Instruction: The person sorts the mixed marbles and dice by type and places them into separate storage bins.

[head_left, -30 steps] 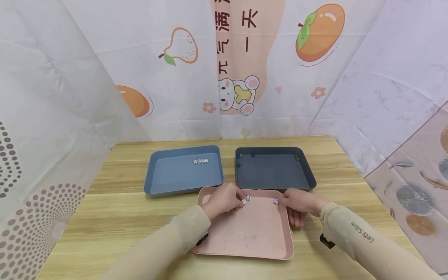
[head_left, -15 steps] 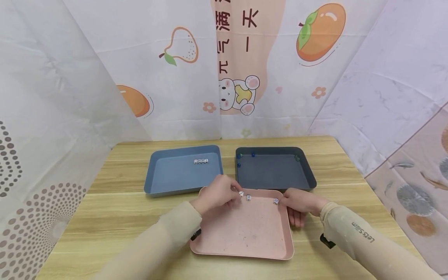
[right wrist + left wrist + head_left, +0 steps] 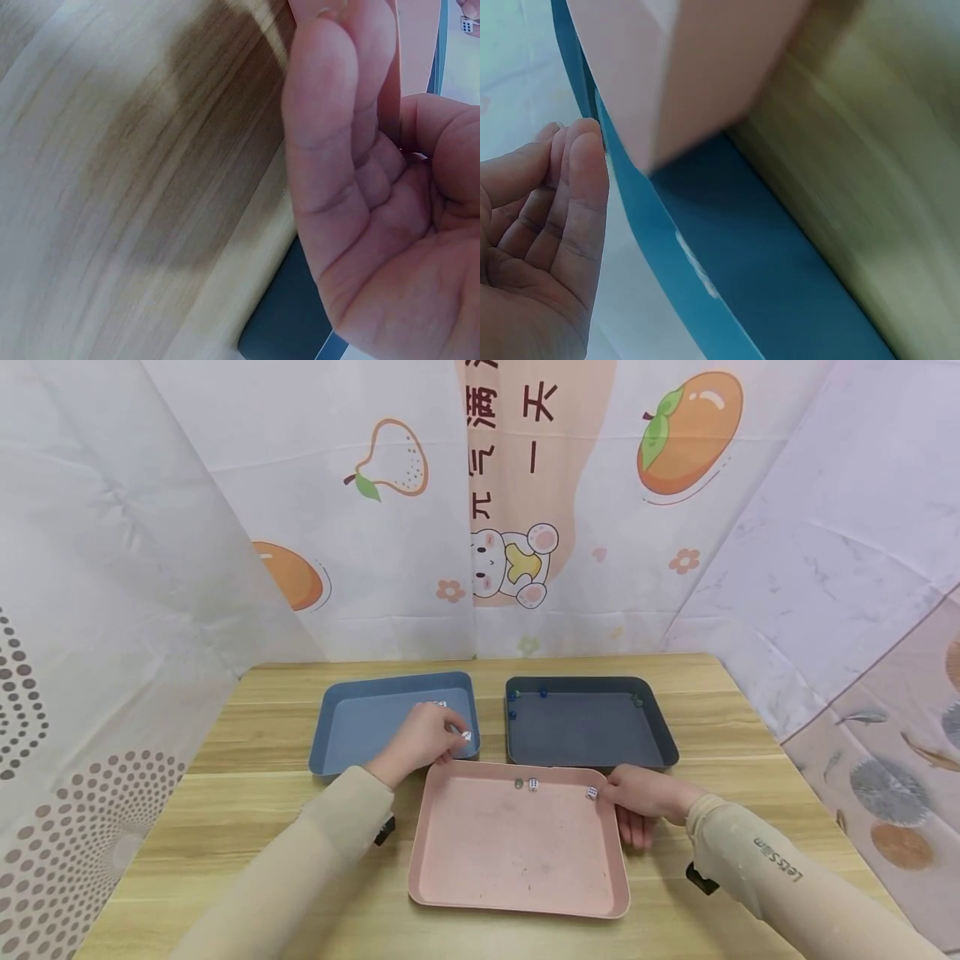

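My left hand [image 3: 420, 739] is above the near right part of the blue tray [image 3: 327, 727], pinching a white die [image 3: 467, 737] between thumb and fingertips. In the left wrist view its fingers sit by the tray wall, and the die is hidden. A row of dice [image 3: 441, 703] lies in that tray, partly covered by the hand. My right hand [image 3: 651, 792] grips the right rim of the pink tray [image 3: 517, 860], thumb inside and fingers outside. Inside the pink tray are a green marble [image 3: 519, 783], a die [image 3: 533, 785] beside it, and another die [image 3: 592, 793] near my right thumb.
At the back right a dark grey tray [image 3: 585, 727] holds several blue and green marbles, among them a blue marble [image 3: 543, 693] and green marbles [image 3: 637, 701]. The three trays stand close together on a wooden table [image 3: 247, 793], with a printed curtain [image 3: 360, 560] behind.
My left hand has lifted a die from the pink tray and carried it left and away over the blue tray. The green marble now shows. The right hand stays put.
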`<state>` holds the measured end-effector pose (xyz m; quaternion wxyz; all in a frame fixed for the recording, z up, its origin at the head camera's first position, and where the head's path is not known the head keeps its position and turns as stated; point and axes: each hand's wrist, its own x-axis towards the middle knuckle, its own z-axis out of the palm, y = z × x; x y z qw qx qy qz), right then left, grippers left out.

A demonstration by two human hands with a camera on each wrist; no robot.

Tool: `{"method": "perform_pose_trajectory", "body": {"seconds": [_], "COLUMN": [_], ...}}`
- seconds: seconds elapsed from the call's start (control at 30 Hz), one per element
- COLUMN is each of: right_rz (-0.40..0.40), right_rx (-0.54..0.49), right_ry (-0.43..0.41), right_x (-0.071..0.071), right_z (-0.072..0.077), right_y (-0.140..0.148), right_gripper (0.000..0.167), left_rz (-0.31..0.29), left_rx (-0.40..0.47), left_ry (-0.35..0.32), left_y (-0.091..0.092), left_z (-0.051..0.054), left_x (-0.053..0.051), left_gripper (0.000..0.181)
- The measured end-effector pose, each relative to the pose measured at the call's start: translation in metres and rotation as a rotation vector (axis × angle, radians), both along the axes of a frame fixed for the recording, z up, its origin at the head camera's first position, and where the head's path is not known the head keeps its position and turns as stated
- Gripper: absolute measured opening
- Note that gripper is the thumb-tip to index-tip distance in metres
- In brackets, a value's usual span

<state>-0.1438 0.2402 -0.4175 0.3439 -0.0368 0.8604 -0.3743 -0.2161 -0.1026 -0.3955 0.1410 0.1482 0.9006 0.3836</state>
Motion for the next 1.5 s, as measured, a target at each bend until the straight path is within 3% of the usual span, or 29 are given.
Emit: {"method": "perform_pose_trajectory", "body": {"seconds": [0.27, 0.6, 1.0, 1.5], "right_rz": [0.000, 0.001, 0.011, 0.012], "right_rx": [0.003, 0.005, 0.010, 0.012], "right_ry": [0.004, 0.008, 0.021, 0.014], "right_x": [0.000, 0.001, 0.002, 0.000], "right_z": [-0.001, 0.000, 0.000, 0.001], "right_y": [0.000, 0.001, 0.002, 0.002], "right_gripper": [0.040, 0.041, 0.042, 0.044], "left_rz": [0.063, 0.114, 0.173, 0.231], "left_rx": [-0.017, -0.043, -0.066, -0.101], "left_ry": [-0.016, -0.026, -0.019, -0.023], "left_y": [-0.021, -0.034, -0.053, -0.063], "left_z": [-0.007, -0.006, -0.011, -0.016], "left_x": [-0.016, -0.025, -0.037, -0.056], "left_gripper": [0.020, 0.020, 0.022, 0.025]}}
